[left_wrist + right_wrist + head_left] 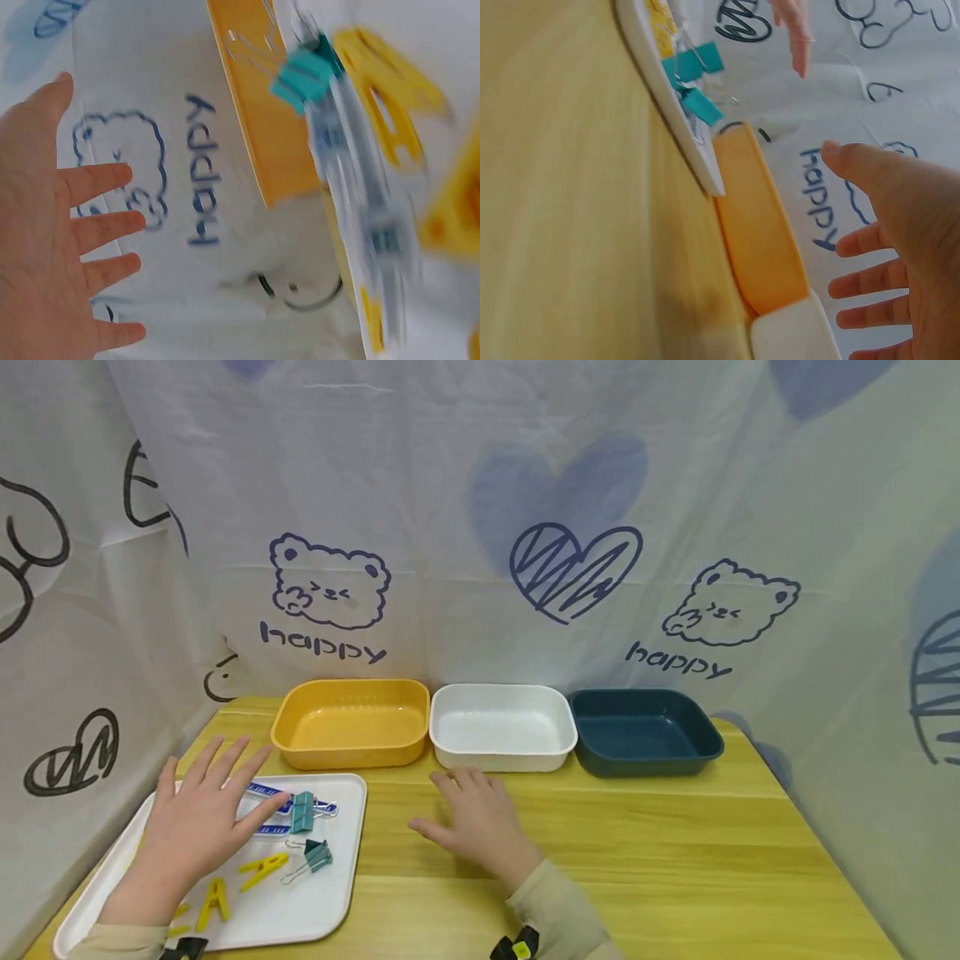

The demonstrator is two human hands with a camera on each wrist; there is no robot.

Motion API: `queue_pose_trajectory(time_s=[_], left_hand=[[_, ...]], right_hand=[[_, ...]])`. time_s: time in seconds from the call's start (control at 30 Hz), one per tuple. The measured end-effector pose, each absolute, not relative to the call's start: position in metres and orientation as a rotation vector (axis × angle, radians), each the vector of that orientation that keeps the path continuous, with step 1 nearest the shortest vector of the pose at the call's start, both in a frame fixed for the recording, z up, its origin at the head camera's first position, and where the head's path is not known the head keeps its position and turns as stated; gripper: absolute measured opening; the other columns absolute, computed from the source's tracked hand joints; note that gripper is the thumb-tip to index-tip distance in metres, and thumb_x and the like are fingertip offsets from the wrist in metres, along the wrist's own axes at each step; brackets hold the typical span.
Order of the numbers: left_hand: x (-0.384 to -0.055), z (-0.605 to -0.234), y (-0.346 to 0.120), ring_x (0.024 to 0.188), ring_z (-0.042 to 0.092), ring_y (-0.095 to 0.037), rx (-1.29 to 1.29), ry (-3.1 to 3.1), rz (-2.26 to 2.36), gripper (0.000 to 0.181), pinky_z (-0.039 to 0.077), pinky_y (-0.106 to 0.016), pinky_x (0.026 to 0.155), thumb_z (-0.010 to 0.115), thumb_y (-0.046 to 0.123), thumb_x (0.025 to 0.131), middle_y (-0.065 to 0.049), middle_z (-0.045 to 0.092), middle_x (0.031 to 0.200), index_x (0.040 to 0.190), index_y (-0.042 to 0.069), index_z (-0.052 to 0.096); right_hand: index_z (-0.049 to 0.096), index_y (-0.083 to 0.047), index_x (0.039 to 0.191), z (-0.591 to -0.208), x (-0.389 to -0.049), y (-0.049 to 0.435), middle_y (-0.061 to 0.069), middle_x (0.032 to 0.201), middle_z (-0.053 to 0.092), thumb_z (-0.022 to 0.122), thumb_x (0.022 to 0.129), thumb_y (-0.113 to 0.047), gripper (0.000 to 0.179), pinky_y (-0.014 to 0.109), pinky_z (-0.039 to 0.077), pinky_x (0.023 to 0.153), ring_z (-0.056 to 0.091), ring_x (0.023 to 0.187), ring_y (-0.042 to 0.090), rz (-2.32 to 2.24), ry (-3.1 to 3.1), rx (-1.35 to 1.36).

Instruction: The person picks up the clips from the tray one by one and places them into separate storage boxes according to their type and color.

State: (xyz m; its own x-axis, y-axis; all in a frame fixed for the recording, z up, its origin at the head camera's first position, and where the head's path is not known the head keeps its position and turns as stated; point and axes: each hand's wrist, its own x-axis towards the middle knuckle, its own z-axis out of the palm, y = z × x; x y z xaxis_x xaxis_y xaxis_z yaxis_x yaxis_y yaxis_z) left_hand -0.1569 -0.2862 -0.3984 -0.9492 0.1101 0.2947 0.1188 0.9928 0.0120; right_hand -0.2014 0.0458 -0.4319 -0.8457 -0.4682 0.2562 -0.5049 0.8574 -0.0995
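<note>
My left hand [191, 828], fingers spread and straight, hovers over the white tray [339, 893] and grips nothing. Under and beside it lie yellow clothespins [262, 869], teal binder clips [302, 814] and long blue-and-white pieces [272, 830], partly hidden by the hand. The left wrist view shows one teal binder clip [304, 79] by a blurred pale strip. To the right of the tray, my right hand [480, 820] is over the wooden table, palm down with nothing in it. Its fingertips overlap the lower edge of the white bin [502, 761] in the head view.
Along the back of the table [637, 860] stand three bins in a row: a yellow bin [352, 757], the white one, and a dark blue bin [645, 766]. Behind them hangs a printed curtain [450, 527], which also runs along the left side.
</note>
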Motion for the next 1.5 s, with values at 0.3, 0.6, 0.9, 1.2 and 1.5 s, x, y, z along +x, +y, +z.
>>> queue_pose_trajectory(time_s=[0.3,0.6,0.9,1.2,1.5], left_hand=[[-0.152,-0.408,-0.323,0.145,0.019,-0.043,-0.141,-2.805,-0.009,0.075,0.006,-0.074,0.111,0.052,0.063,0.091,-0.023,0.038,0.149,0.145,0.013,0.041],[-0.154,-0.415,-0.357,0.130,0.033,-0.045,-0.157,-2.748,0.014,0.063,0.018,-0.076,0.104,0.058,0.054,0.090,-0.024,0.047,0.138,0.136,0.012,0.050],[-0.153,-0.429,-0.389,0.119,0.040,-0.045,-0.139,-2.786,0.012,0.058,0.024,-0.069,0.099,0.059,0.050,0.090,-0.024,0.053,0.127,0.130,0.009,0.052],[-0.153,-0.438,-0.407,0.114,0.043,-0.046,-0.101,-2.831,0.024,0.052,0.032,-0.067,0.092,0.060,0.044,0.090,-0.026,0.056,0.124,0.125,0.006,0.055],[-0.155,-0.443,-0.421,0.112,0.043,-0.048,-0.034,-2.914,0.028,0.054,0.034,-0.071,0.087,0.062,0.040,0.086,-0.029,0.056,0.122,0.125,0.003,0.055]], right_hand=[[0.053,-0.020,0.137,-0.442,-0.191,0.023,0.002,0.127,0.057,0.044,0.089,-0.073,0.072,0.044,0.049,0.091,0.054,0.121,0.022,0.170,-2.885,0.803],[0.052,-0.022,0.135,-0.457,-0.184,-0.002,0.001,0.125,0.056,0.041,0.090,-0.072,0.068,0.044,0.047,0.095,0.052,0.119,0.022,0.170,-2.983,0.833],[0.056,-0.020,0.127,-0.469,-0.181,-0.016,0.001,0.117,0.056,0.040,0.090,-0.073,0.068,0.039,0.046,0.087,0.053,0.112,0.020,0.130,-2.987,0.838],[0.058,-0.019,0.115,-0.473,-0.184,-0.037,-0.002,0.109,0.055,0.040,0.087,-0.077,0.067,0.037,0.044,0.084,0.050,0.104,0.016,0.138,-3.029,0.831],[0.058,-0.020,0.124,-0.475,-0.185,-0.062,-0.001,0.117,0.054,0.049,0.087,-0.071,0.064,0.038,0.044,0.092,0.048,0.111,0.016,0.081,-3.085,0.731]])
